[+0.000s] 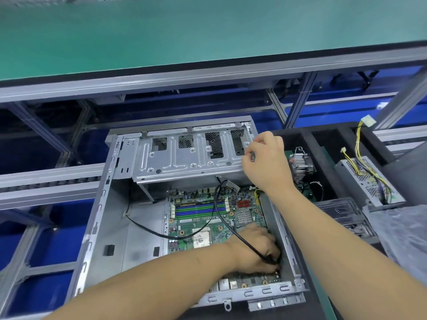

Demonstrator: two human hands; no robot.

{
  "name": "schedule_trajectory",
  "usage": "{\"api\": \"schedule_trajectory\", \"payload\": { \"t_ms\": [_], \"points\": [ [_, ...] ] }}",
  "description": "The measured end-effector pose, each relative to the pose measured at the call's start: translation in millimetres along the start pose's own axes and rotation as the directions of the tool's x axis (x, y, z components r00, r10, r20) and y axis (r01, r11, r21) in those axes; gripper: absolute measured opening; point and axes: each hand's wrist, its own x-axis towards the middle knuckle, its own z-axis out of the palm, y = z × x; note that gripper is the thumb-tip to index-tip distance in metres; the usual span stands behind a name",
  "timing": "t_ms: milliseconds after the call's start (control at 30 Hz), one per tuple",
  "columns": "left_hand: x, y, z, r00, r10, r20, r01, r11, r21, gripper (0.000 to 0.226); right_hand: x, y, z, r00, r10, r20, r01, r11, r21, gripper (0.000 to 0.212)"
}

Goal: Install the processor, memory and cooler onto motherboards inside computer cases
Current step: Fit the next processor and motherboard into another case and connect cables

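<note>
Left grip (258, 248) pinching black cable (221, 218) over motherboard (208, 227) — right grip (263, 158) curled on drive cage (184, 155) (board print unreadable)

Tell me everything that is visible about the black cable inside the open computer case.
The black cable is thin, round and looks rubber-coated. It comes out from under the grey metal drive cage, loops down across the green motherboard over the memory slots, and ends at the left hand, whose curled fingers hold its end low near the case wall. A second black strand runs from the case floor on the left towards the processor socket. Its plug is hidden by the fingers.
</note>
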Motion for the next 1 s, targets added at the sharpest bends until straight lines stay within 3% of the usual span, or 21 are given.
{"api": "schedule_trajectory", "payload": {
  "t_ms": [133,333,433,500,600,733,833,933,1000],
  "points": [
    [-7,-5,-8,0.998,0.031,0.062,-0.037,0.995,0.094,0.028,0,-1,-1,1.000,-0.001,0.009,0.001,1.000,-0.021,0.017],
    [-16,-3,-31,0.993,-0.076,0.090,0.075,0.997,0.013,0.043,0,-1,0,1.000,-0.007,0.011,0.007,0.998,-0.059,0.018],
    [-25,-9,-45,0.964,-0.131,0.233,0.101,0.985,0.136,0.048,-1,0,0,1.000,-0.010,0.009,0.010,0.997,-0.070,0.018],
    [-35,-16,-50,0.933,-0.205,0.295,0.169,0.975,0.144,0.057,-1,0,1,1.000,-0.018,0.002,0.018,0.996,-0.084,0.018],
    [-52,-28,-58,0.880,-0.355,0.316,0.370,0.929,0.013,0.068,-1,1,3,1.000,-0.022,-0.001,0.022,0.995,-0.094,0.019],
    [-77,-47,-75,0.835,-0.481,0.269,0.509,0.860,-0.042,0.042,0,1,4,1.000,-0.025,-0.001,0.025,0.994,-0.105,0.019],
    [-86,-51,-83,0.864,-0.469,0.185,0.497,0.853,-0.159,0.034,0,2,4,1.000,-0.028,-0.005,0.028,0.994,-0.109,0.019],
    [-75,-29,-84,0.887,-0.354,0.297,0.431,0.867,-0.251,0.040,0,2,4,1.000,-0.024,-0.012,0.023,0.994,-0.108,0.019],
    [-58,-11,-71,0.897,-0.267,0.352,0.352,0.914,-0.203,0.047,0,1,5,1.000,-0.022,-0.015,0.020,0.994,-0.109,0.019]
  ]
}}
